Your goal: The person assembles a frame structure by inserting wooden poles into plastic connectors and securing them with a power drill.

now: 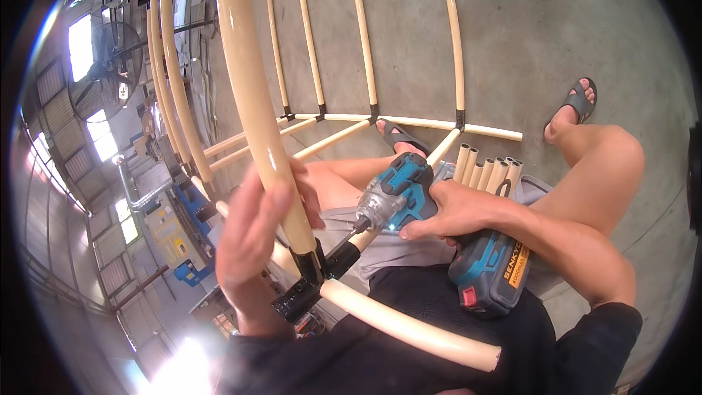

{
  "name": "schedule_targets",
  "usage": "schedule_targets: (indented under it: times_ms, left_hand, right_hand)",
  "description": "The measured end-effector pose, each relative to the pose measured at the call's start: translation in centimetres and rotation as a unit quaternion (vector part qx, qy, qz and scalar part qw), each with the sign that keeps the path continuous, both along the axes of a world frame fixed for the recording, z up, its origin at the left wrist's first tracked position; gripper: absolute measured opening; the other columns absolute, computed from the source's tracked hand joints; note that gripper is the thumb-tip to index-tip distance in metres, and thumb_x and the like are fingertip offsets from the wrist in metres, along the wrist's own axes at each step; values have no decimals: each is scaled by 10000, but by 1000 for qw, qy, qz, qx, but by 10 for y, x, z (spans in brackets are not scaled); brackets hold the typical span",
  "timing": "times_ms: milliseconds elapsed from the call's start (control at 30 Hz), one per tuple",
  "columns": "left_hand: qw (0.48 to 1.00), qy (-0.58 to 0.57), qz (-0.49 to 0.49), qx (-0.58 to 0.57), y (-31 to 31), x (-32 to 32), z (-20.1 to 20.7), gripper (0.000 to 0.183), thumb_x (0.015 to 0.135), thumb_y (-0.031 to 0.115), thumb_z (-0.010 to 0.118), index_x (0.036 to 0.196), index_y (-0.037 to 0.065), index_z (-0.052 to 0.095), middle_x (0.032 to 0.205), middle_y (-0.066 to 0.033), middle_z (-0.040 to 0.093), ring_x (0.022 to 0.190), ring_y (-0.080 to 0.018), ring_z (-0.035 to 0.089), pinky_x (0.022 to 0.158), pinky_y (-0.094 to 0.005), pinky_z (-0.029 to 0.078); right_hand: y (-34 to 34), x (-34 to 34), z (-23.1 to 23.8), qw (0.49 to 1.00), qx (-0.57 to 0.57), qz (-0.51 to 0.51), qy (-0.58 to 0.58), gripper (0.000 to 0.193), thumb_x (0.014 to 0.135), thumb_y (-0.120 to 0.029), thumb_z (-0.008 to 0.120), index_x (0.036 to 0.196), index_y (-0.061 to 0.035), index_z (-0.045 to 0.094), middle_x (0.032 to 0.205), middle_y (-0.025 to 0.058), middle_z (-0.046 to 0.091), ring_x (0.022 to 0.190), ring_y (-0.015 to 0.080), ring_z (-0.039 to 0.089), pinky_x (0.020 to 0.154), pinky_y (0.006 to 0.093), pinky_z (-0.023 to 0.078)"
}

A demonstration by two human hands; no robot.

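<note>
My right hand (461,211) is closed round the handle of a blue and grey cordless impact driver (413,189). Its bit points down at a black metal pipe joint (311,267), with the tip close to the joint's sleeve; I cannot tell whether they touch. A small light glows on the tool. My left hand (245,230), slightly blurred, wraps round a thick cream pipe (252,88) just above that joint. From the same joint a shorter cream pipe (409,325) runs toward my lap and ends in a cut edge.
A frame of cream pipes (365,51) with black joints (374,112) spreads over the concrete floor (512,44) ahead. Several short pipe pieces (486,172) stand bundled between my legs. To the left are a yellow and blue machine (175,238) and a large fan (106,66).
</note>
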State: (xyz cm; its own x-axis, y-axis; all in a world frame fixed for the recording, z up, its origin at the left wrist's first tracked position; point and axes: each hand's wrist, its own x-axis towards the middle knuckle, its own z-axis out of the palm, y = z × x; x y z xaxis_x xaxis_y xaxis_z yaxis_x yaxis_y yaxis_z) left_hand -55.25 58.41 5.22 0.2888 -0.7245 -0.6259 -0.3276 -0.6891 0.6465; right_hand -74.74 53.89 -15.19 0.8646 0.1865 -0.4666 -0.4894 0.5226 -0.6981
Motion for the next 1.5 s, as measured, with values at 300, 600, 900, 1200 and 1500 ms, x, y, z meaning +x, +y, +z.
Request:
schedule_targets:
  times_ms: [300,600,900,1200,1500]
  left_hand:
    - [995,51,42,71,38,-6,6,563,1064,449,327,1062,-40,605,832,-108,657,776,-164,635,706,-283,505]
    - [977,107,182,27,39,-19,-1,561,1031,494,381,1094,-37,550,773,-152,609,685,-241,620,752,-388,532]
    - [967,135,207,-61,45,-27,-6,505,1046,424,417,1017,-58,566,692,-154,590,571,-226,587,667,-364,529]
    - [978,129,161,-35,49,-19,2,492,1049,404,417,1078,-64,567,799,-158,636,710,-222,657,740,-356,552]
    - [995,45,92,-11,70,-13,20,482,1036,315,450,1250,-113,513,1062,-235,648,997,-311,666,879,-413,550]
  right_hand:
    - [17,-4,-1,999,6,-51,-13,556,762,-468,746,588,44,619,538,109,600,489,187,628,485,307,515]
    - [28,-3,-4,996,44,-74,-1,448,788,-404,765,795,4,580,558,50,549,467,147,564,450,287,435]
    - [31,-4,-8,996,35,-79,-31,524,775,-426,759,694,65,595,556,88,577,444,166,586,408,291,473]
    - [29,-3,-1,996,11,-78,-36,497,796,-412,741,688,51,594,560,91,589,449,171,594,414,295,472]
    - [35,-12,5,992,77,-100,-13,435,802,-386,755,758,19,603,564,60,578,452,151,580,435,296,467]
